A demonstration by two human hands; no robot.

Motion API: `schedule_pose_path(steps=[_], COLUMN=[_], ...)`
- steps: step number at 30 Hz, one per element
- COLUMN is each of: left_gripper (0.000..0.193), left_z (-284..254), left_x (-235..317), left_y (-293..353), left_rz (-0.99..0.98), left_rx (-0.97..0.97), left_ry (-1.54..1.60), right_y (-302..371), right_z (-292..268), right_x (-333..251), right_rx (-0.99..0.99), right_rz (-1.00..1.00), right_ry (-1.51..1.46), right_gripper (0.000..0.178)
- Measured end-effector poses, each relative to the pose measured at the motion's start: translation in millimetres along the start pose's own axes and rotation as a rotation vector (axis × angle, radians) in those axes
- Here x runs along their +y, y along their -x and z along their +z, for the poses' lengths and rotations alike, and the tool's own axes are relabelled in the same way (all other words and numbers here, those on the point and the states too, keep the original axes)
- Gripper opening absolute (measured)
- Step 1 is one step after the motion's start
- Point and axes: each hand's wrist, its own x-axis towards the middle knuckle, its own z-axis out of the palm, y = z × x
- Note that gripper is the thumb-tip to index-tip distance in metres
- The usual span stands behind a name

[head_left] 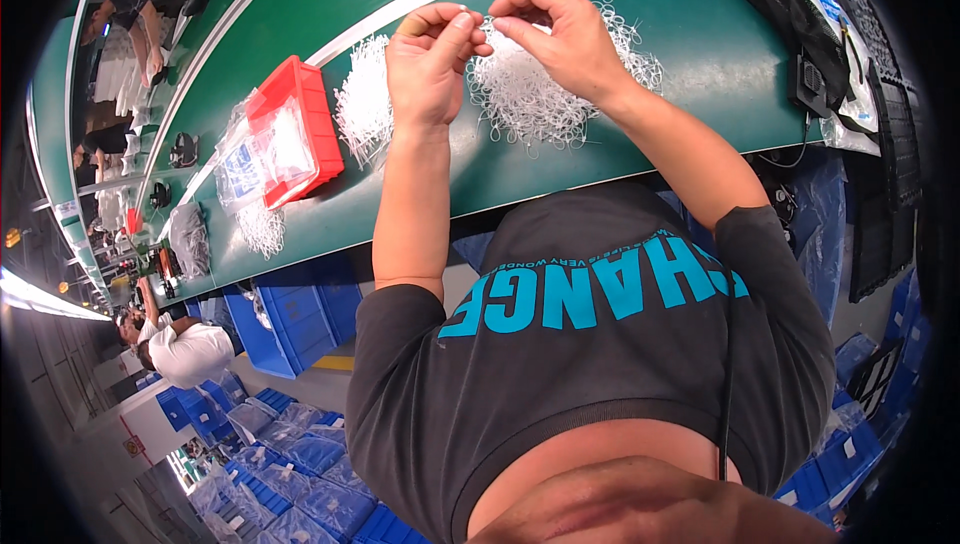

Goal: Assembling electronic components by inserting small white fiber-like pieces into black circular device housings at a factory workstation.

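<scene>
Green desk (700,64) in a workshop line: left hand (428,69) and right hand (560,39) fingers pinched together on one small white piece (478,20) above the white tangled pile (545,94); likely risk—piece slipping, lost among identical pile parts.

A small white plastic piece (478,20) sits pinched between the fingertips of both hands, raised just above the green table; it is too small to make out its exact form. Right beneath it lies a loose heap of white plastic loops (545,84), thin, tangled and springy, spreading wide across the green surface from under the hands toward the right. A second, narrower pile of white plastic strands (362,104) lies just to the left of it, close to the left wrist.
</scene>
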Motion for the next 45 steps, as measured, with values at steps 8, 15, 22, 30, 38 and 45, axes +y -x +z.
schedule_pose_path(steps=[8, 15, 22, 30, 38, 45], left_gripper=[0.012, 0.012, 0.011, 0.01, 0.011, 0.012], left_z=[15.6, 13.9, 13.6, 20.9, 21.0, 5.8], left_x=[-18.6, -17.7, -20.1, -23.5, -29.3, -37.8], left_y=[14.0, 11.9, 13.1, 19.3, 15.6, 8.7], left_rz=[0.066, 0.112, 0.12, 0.12, 0.14, 0.083], left_rx=[0.05, 0.088, 0.073, 0.038, 0.097, 0.075], left_ry=[-0.136, -0.166, -0.197, -0.381, -0.343, -0.367], right_y=[4.0, 9.3, 10.9, 9.2, 7.2, -1.7], right_z=[-0.5, -2.2, -5.5, -8.0, -9.9, -12.1], right_x=[-5.2, -6.5, -8.7, -6.5, -1.3, 13.4], right_rx=[0.17, 0.082, 0.056, 0.095, 0.036, 0.014], right_rz=[-0.139, -0.131, -0.099, -0.107, -0.037, -0.006], right_ry=[0.106, 0.194, 0.198, 0.154, 0.124, 0.12], right_gripper=[0.014, 0.01, 0.01, 0.014, 0.02, 0.018])
